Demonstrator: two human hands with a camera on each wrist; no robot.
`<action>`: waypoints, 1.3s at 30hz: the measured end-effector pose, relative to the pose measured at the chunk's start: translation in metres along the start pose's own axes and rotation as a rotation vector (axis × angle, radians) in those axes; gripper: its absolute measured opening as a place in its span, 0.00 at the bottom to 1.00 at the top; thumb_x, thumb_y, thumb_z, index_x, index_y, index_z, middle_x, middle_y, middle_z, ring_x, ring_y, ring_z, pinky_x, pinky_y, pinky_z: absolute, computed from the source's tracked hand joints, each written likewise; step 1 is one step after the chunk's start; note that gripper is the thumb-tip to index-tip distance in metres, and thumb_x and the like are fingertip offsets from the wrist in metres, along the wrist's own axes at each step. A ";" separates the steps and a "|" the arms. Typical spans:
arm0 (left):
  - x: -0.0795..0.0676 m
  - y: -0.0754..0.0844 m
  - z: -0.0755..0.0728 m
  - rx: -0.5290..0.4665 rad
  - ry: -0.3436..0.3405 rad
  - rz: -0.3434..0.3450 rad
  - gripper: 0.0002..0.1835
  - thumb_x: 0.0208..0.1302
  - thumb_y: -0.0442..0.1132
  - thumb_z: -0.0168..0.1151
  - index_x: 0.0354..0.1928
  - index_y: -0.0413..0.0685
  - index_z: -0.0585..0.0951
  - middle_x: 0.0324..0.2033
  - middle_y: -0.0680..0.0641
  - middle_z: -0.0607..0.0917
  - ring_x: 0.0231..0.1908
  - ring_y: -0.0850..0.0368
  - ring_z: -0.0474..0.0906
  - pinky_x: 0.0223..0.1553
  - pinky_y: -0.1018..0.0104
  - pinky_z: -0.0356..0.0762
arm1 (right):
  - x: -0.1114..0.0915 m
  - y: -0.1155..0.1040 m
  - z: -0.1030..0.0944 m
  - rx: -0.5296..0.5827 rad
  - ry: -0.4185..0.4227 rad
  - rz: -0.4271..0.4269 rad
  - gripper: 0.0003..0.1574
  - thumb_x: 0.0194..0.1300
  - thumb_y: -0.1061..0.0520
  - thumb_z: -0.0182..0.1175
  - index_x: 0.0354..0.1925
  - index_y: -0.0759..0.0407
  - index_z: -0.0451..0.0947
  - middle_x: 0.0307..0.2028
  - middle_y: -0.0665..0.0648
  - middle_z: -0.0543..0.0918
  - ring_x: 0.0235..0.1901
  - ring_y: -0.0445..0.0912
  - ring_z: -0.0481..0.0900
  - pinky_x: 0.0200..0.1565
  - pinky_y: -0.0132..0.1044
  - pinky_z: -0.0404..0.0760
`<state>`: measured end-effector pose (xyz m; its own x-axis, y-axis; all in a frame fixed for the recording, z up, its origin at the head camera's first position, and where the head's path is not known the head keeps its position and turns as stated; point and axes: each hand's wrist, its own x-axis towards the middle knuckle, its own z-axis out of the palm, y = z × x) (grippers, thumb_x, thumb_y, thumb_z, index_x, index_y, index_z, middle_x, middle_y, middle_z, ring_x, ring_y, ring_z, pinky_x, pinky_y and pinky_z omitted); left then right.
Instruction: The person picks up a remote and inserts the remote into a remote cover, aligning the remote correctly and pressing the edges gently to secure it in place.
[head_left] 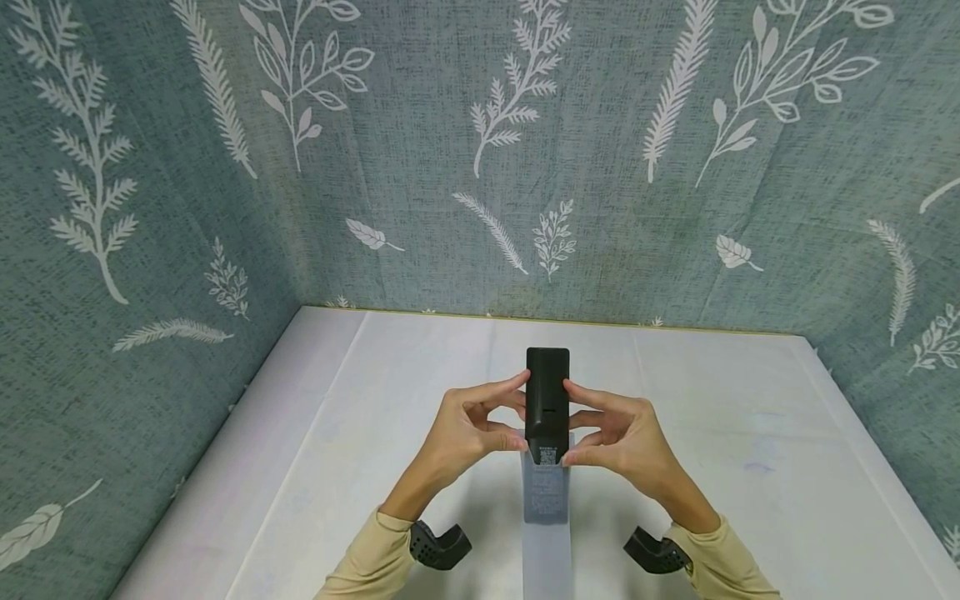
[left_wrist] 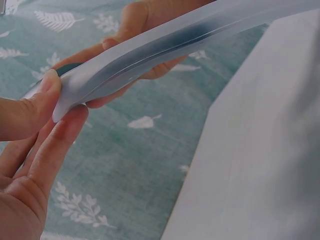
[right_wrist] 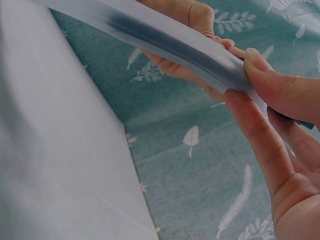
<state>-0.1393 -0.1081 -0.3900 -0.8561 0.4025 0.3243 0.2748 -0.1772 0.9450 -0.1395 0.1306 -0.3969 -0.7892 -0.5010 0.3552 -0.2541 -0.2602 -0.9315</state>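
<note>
A slim black remote control (head_left: 547,387), with a small printed code at its near end, is held up above the table. Its near part lies inside a long translucent sleeve (head_left: 547,558), where it shows through as a greyer shape. My left hand (head_left: 476,425) grips the left edge, fingertips along the remote and thumb at the sleeve's mouth. On the right edge my right hand (head_left: 622,433) mirrors this grip. Both wrist views show the sleeve (left_wrist: 115,65) from the side, its end corner between thumb (right_wrist: 265,75) and finger. The remote is mostly hidden there.
Beneath the hands stretches a white table (head_left: 375,400). Green-grey cloth (head_left: 420,208) with white leaf prints stands along its back and both sides. A black wrist device (head_left: 438,546) is worn on each forearm, at the sleeve cuffs.
</note>
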 end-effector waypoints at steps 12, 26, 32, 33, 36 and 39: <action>0.001 -0.001 0.001 -0.014 -0.010 0.029 0.37 0.46 0.20 0.70 0.62 0.43 0.73 0.41 0.36 0.83 0.40 0.51 0.78 0.42 0.51 0.82 | 0.000 0.002 -0.003 -0.005 0.006 -0.027 0.47 0.44 0.76 0.69 0.63 0.72 0.63 0.59 0.55 0.76 0.43 0.53 0.83 0.36 0.53 0.83; 0.001 -0.003 0.001 -0.007 -0.019 0.021 0.37 0.46 0.20 0.70 0.63 0.43 0.73 0.41 0.35 0.83 0.40 0.48 0.78 0.42 0.52 0.82 | 0.001 0.004 -0.004 0.001 -0.003 -0.067 0.44 0.45 0.77 0.68 0.62 0.73 0.65 0.54 0.56 0.80 0.43 0.51 0.83 0.35 0.51 0.83; 0.002 -0.003 0.000 -0.009 -0.048 0.001 0.40 0.48 0.20 0.68 0.66 0.48 0.70 0.46 0.37 0.81 0.45 0.48 0.78 0.42 0.53 0.82 | 0.001 0.005 -0.004 0.003 -0.014 -0.076 0.47 0.47 0.78 0.67 0.64 0.75 0.60 0.59 0.57 0.74 0.46 0.51 0.81 0.36 0.50 0.83; 0.002 -0.003 0.000 -0.011 -0.054 -0.005 0.41 0.49 0.20 0.68 0.66 0.49 0.70 0.47 0.37 0.81 0.46 0.47 0.78 0.42 0.53 0.82 | 0.001 0.005 -0.004 0.005 -0.017 -0.070 0.48 0.47 0.78 0.67 0.66 0.74 0.59 0.60 0.58 0.72 0.46 0.51 0.81 0.36 0.49 0.84; 0.003 -0.002 -0.001 -0.041 -0.082 -0.020 0.43 0.49 0.20 0.68 0.68 0.52 0.67 0.49 0.37 0.79 0.49 0.45 0.76 0.43 0.51 0.81 | 0.001 0.005 -0.003 0.016 -0.034 -0.050 0.52 0.49 0.77 0.66 0.69 0.70 0.54 0.65 0.60 0.65 0.48 0.52 0.79 0.37 0.47 0.84; 0.003 -0.003 -0.002 -0.048 -0.109 -0.034 0.46 0.47 0.20 0.69 0.69 0.54 0.65 0.52 0.38 0.78 0.51 0.45 0.75 0.44 0.51 0.81 | 0.002 0.006 -0.003 0.039 -0.057 -0.050 0.54 0.50 0.77 0.65 0.71 0.69 0.50 0.68 0.63 0.59 0.52 0.53 0.77 0.37 0.45 0.85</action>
<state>-0.1437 -0.1082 -0.3914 -0.8114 0.5036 0.2968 0.2225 -0.2035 0.9535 -0.1441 0.1301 -0.4015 -0.7428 -0.5325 0.4058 -0.2693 -0.3172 -0.9093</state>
